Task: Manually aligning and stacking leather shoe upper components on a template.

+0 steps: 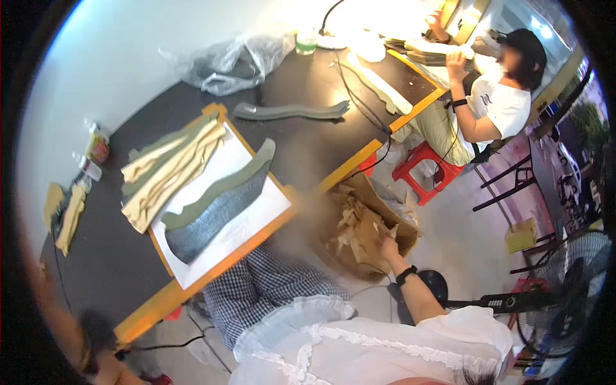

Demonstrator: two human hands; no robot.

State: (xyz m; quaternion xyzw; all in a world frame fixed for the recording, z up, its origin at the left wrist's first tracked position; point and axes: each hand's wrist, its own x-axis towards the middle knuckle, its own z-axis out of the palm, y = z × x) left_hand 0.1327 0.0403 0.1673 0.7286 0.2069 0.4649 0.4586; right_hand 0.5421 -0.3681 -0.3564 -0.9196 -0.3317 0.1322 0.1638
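Observation:
My right hand [389, 248], with a black band at the wrist, reaches down into an open cardboard box [409, 239] beside the table. It touches crumpled brown paper scraps [356, 231], and its fingertips are hidden among them. My left hand is outside the picture. Before my lap, a white board [256, 221] with a wooden edge lies on the table. On it rest an olive-green wavy strip [221, 191] and a glossy dark grey wavy strip [215, 221], side by side. A pile of beige and green strips [173, 170] covers the board's far left part.
A stack of grey strips [292, 111], a clear plastic bag [237, 64] and cables occupy the dark table [141, 260]. At right, a co-worker [497, 106] handles a bundle of strips under a bright lamp. A red stool [427, 170] and fan [564, 295] stand nearby.

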